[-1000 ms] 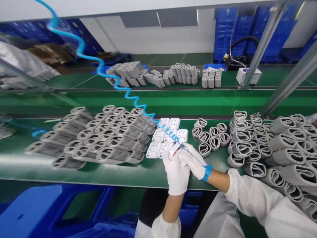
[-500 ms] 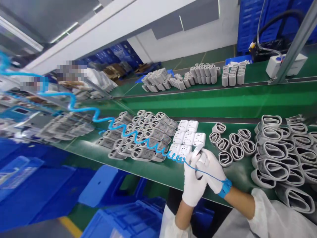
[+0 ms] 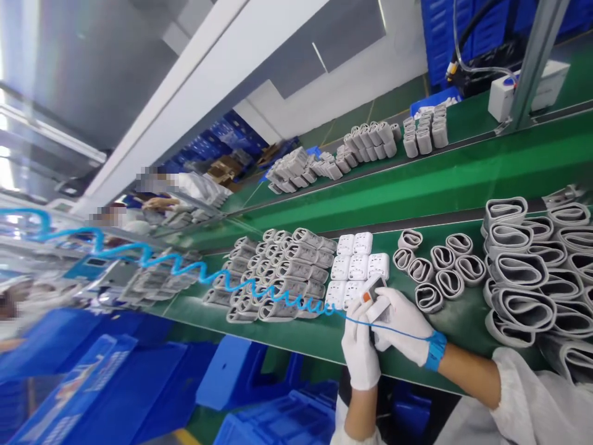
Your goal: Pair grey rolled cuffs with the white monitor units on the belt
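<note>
Both my hands wear white gloves and meet at the near edge of the green bench. They grip a small white device [image 3: 374,292] with an orange button and a dark screen, tilted up. My left hand [image 3: 360,349] closes on its lower end. My right hand [image 3: 404,324] wraps it from the right and wears a blue wrist strap [image 3: 436,351]. A blue coiled cord [image 3: 194,272] runs from the strap off to the left. Just behind the hands lies a block of white device bodies [image 3: 356,266], face up.
Rolled grey cuffs [image 3: 438,272] stand right of the white bodies, with a larger heap [image 3: 532,278] at far right. Grey folded cuffs [image 3: 273,278] are stacked at left. More stacks sit on the far belt [image 3: 352,154]. Blue crates [image 3: 259,395] lie below. Other people work far left.
The view has swung left and tilted. My hands have lifted the white device and turned it so its orange button and screen show.
</note>
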Demonstrator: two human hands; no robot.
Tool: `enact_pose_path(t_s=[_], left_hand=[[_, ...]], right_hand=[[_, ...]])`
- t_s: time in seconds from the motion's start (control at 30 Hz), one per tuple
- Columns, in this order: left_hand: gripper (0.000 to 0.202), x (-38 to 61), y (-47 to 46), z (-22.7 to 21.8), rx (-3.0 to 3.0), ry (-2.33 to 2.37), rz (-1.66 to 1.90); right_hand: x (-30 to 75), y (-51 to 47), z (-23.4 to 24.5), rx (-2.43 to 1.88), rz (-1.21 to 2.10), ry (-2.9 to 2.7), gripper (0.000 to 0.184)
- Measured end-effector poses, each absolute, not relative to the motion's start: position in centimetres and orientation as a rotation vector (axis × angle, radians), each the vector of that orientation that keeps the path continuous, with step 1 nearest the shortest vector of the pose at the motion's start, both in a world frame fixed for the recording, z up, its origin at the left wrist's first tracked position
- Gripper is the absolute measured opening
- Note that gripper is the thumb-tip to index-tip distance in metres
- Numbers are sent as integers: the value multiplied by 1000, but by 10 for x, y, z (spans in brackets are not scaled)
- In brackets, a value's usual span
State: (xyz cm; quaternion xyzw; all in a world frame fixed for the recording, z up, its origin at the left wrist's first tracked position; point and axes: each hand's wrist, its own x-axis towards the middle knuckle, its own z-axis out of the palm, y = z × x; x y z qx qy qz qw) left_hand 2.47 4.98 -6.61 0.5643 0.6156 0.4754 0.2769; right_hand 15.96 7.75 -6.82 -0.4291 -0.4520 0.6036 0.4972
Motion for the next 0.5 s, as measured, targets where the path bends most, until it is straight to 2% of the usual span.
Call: enact_pose_path(t_s=[0.1, 0.23, 0.37, 0.5], left_hand=[[39, 26, 49, -63, 1551, 1668, 1240], [41, 27, 48, -67, 1469, 1674, 1256], [42, 24, 47, -72, 1490, 1662, 1279], [41, 17, 46, -75, 1751, 1687, 1236]], right_hand=[[160, 76, -64, -1084, 1459, -1102, 36], [164, 75, -57, -1085, 1417, -1179, 11], [168, 75, -51, -1090, 1358, -1238, 12], [172, 74, -48, -1084, 1415, -1244, 8]])
